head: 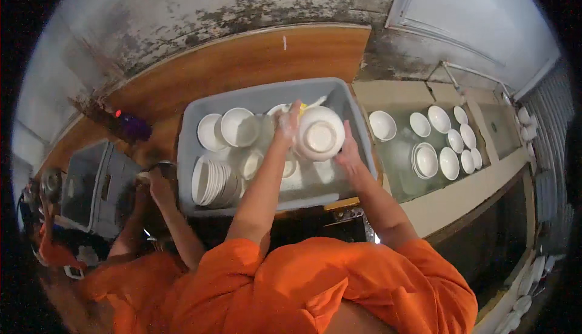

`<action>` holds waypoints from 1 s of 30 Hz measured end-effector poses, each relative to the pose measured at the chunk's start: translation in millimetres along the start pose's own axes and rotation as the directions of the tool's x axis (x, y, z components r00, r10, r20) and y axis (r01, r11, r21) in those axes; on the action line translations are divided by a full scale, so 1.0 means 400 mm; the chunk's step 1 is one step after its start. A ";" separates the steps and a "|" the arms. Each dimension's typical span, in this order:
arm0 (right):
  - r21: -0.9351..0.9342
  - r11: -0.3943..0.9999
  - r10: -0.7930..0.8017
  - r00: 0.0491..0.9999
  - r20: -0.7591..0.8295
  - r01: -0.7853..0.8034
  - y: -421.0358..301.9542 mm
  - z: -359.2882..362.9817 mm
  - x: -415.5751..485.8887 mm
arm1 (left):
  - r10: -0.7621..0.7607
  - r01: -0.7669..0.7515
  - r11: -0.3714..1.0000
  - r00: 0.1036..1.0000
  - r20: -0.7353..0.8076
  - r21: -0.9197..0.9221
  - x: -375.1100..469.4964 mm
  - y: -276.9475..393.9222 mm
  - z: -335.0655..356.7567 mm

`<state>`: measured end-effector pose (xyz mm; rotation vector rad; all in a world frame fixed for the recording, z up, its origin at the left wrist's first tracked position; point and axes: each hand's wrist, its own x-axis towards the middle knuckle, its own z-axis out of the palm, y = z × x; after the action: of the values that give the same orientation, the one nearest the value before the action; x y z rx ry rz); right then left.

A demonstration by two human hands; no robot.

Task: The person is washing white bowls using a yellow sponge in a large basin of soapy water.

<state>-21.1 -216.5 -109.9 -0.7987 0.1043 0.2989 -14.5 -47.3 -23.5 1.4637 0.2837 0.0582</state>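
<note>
Over the right part of a grey plastic tub [184, 152], a white bowl [319, 134] is held with its footed underside towards me. My left hand [289, 124] is at the bowl's left side, with suds on it and something yellow, perhaps a sponge, showing behind the fingers. At the bowl's right side is my right hand [348, 149], its fingers partly hidden behind the rim. Below, the tub holds cloudy water, a row of nested white bowls [211, 181] at the front left, an upright bowl [239, 127] behind them, and several more partly hidden by my left arm.
To the right, a tiled basin [395, 177] of water holds many white bowls [449, 163], with a smaller basin [500, 127] beyond. A wooden board [245, 63] lines the wall. On the left a co-worker's hands [159, 181] are near a grey crate [109, 188] and a purple bottle [135, 127].
</note>
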 end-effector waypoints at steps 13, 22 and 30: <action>-0.441 0.897 0.147 0.963 0.227 -0.033 -0.041 0.100 -0.028 | 0.062 -0.162 0.955 0.927 0.370 0.247 -0.064 -0.184 0.100; -0.735 0.671 -0.023 0.994 0.109 0.097 -0.081 0.116 -0.063 | 0.151 -0.516 0.637 0.812 0.564 0.573 -0.122 -0.185 0.095; -0.847 0.525 -0.019 0.997 0.081 0.079 -0.177 0.119 -0.126 | -0.229 -0.874 -0.248 0.471 0.852 0.417 -0.011 -0.038 0.022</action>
<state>-48.9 -240.1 -17.7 -1.7938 -0.1509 0.3178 -18.6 -58.5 -37.3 2.9739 -1.4266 -0.2915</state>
